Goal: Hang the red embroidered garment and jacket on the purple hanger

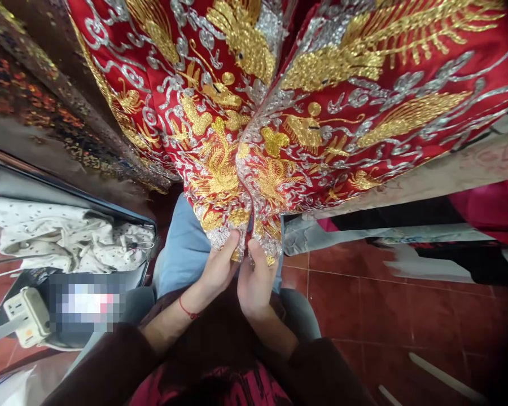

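Close together, left hand and right hand pinching the embroidered red garment's hem; no legible writing.

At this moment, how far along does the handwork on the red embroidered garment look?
Done: gold and silver embroidery already covers the red garment down to its lower corners. In hand: the left hand and right hand each pinch one of the two bottom corners, held side by side over the lap. Left: cannot tell; no needle, thread or unfinished patch is visible, and the fingers hide the hem tips.
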`<state>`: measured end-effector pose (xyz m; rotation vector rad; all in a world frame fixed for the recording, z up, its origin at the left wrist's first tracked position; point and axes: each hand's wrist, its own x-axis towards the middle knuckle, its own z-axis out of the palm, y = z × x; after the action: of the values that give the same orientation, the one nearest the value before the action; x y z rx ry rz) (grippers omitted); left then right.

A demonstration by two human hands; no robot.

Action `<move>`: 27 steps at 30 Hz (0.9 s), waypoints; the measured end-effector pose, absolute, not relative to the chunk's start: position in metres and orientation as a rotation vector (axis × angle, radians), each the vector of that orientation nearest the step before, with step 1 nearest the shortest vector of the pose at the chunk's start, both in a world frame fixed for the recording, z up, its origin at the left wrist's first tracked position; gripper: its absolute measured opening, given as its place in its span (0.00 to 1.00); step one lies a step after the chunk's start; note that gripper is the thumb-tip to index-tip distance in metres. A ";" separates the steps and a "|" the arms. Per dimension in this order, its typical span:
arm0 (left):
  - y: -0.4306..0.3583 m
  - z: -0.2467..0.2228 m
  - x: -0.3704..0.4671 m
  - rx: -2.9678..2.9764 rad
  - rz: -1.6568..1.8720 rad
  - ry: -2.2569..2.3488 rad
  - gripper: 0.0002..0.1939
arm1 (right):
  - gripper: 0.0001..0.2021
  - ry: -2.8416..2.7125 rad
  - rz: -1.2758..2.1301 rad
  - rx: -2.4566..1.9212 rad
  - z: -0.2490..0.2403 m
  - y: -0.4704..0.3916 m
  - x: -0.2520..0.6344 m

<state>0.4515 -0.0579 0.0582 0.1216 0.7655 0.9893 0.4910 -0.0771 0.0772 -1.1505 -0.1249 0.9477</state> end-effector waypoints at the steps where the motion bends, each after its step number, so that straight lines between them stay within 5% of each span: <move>1: -0.058 0.058 0.452 0.126 0.990 0.773 0.25 | 0.35 -0.129 0.944 -1.150 0.077 -0.077 0.491; 27: -0.055 0.034 0.452 0.748 1.156 1.081 0.22 | 0.28 -0.085 0.834 -1.236 0.072 -0.056 0.490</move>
<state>0.4516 -0.0550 0.0339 0.7476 1.0814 1.1557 0.4896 -0.0558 0.0722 -1.2357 -0.0854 0.8344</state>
